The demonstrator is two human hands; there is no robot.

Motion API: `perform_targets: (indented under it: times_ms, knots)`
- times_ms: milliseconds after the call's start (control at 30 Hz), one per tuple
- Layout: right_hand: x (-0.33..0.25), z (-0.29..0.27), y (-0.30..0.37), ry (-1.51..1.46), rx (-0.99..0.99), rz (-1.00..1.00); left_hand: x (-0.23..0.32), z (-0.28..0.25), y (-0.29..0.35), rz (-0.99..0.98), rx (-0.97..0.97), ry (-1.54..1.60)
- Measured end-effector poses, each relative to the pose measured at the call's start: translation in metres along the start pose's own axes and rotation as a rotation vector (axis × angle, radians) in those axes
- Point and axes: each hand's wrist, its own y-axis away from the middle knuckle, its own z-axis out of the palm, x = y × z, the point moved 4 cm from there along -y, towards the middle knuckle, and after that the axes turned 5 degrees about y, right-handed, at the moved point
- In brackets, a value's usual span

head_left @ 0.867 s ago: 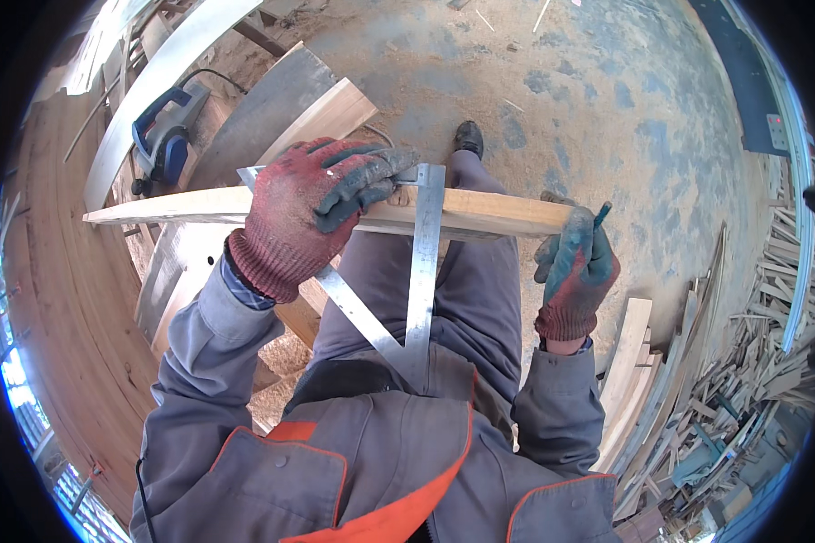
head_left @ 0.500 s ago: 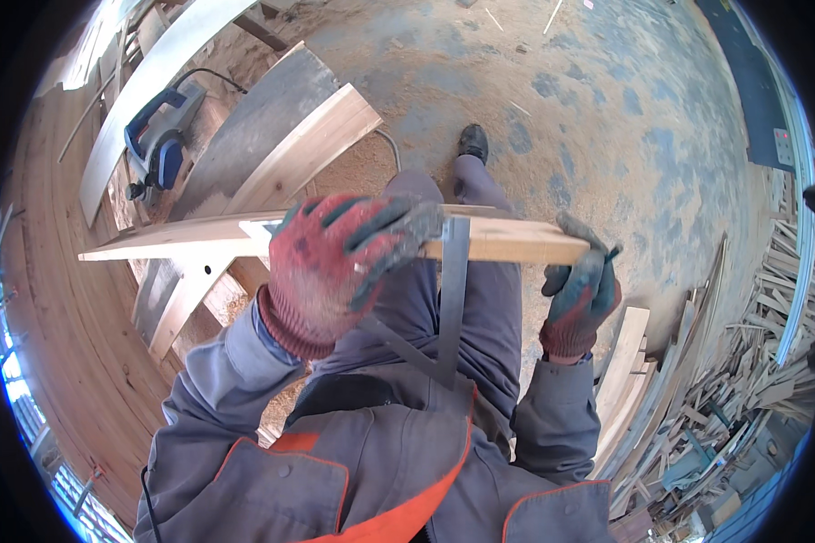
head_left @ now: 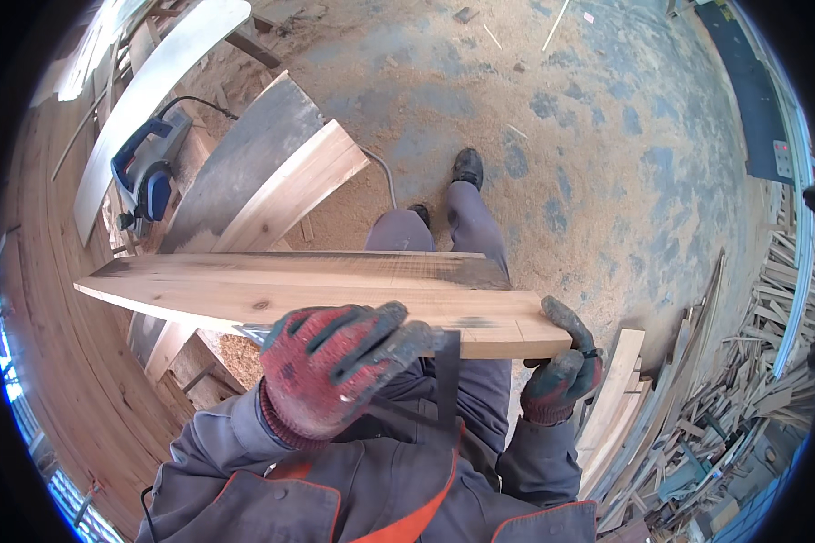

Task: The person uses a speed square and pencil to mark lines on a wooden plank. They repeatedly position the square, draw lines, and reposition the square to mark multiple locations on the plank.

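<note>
A long pale wooden board (head_left: 335, 290) is held crosswise in front of my body, its broad face turned up toward me. My left hand (head_left: 335, 366), in a red and grey glove, clamps a metal carpenter's square (head_left: 448, 380) against the board's near edge; the square's dark blade hangs down over my jacket. In a dark green glove, my right hand (head_left: 561, 371) grips the board's right end from below, thumb on top. My legs and shoes (head_left: 466, 167) show beyond the board.
A blue electric planer (head_left: 145, 172) lies at the left beside leaning planks (head_left: 281, 181) and a long white board (head_left: 154, 81). Scrap offcuts (head_left: 743, 398) are heaped at the right. The concrete floor (head_left: 607, 136) is covered in sawdust.
The board has risen toward me and tipped so its wide face shows. My left hand and the square have slid to its near edge; my right hand has shifted under the end.
</note>
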Motion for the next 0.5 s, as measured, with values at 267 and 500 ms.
perform_targets:
  times_ms: [267,500]
  knots:
    - [-0.004,-0.003,0.003,0.029,0.001,-0.125,-0.013,-0.002,-0.018,-0.016,-0.045,0.029]
    - [-0.003,-0.003,0.002,-0.007,-0.014,-0.117,0.001,0.008,-0.014,0.043,-0.101,0.048]
